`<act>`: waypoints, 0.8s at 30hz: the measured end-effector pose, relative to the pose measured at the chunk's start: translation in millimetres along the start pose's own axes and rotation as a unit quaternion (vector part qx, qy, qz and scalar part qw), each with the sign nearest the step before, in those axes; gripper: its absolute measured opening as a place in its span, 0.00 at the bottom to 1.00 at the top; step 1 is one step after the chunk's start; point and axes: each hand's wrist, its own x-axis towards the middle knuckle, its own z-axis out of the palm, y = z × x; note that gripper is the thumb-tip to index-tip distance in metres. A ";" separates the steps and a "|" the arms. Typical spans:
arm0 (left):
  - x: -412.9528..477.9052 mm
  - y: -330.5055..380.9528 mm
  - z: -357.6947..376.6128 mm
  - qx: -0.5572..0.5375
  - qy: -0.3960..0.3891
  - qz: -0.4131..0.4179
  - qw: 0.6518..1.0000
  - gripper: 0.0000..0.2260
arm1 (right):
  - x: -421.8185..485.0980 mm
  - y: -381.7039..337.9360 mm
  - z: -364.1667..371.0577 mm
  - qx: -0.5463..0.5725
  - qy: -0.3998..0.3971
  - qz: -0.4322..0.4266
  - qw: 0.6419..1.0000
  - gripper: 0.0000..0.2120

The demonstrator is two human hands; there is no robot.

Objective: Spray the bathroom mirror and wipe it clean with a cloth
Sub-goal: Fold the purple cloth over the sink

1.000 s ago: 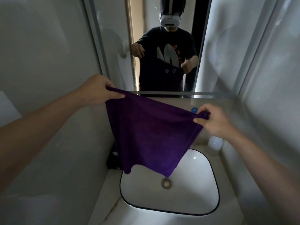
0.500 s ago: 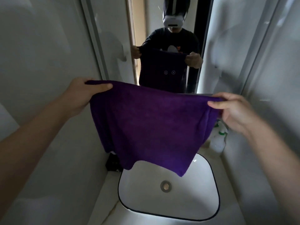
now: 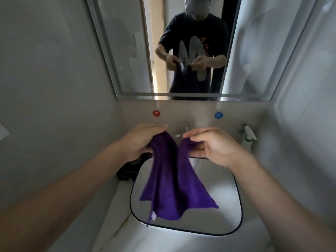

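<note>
With your left hand [image 3: 140, 140] and right hand [image 3: 211, 146] each pinching a top corner, expect the cloth [image 3: 172, 180] to hang limp and light; bunch it mid-fold.

The black short-sleeved T-shirt [image 3: 215, 31] bears a white-and-orange print [image 3: 188, 51]; left hand [image 3: 143, 140] and right hand [image 3: 215, 148] are bare.

Open air from both grips up to the mirror [image 3: 123, 51]. Tap [image 3: 184, 130] sits just beyond the gap between left grip [image 3: 140, 142] and right grip [image 3: 212, 146]. Spray bottle [image 3: 249, 136] stands right of right grip, tight in the wall corner. Dark box [image 3: 127, 172] is just below left grip, beside the basin [image 3: 223, 188]. Cloth [image 3: 172, 179] hangs under both grips over the basin. Side walls are close left and right.
</note>
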 end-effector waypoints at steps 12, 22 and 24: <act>-9.8 28.8 10.5 0.231 -0.038 0.171 0.957 0.13 | -16.9 -23.8 11.7 -0.031 -0.052 -0.070 0.996 0.14; -2.8 57.8 3.0 0.244 -0.011 0.223 0.944 0.08 | 4.2 35.2 -3.6 -0.329 0.044 -0.200 0.922 0.16; -3.7 57.7 5.6 0.248 -0.013 0.231 0.941 0.08 | 5.4 42.7 -6.3 -0.326 0.063 -0.198 0.922 0.14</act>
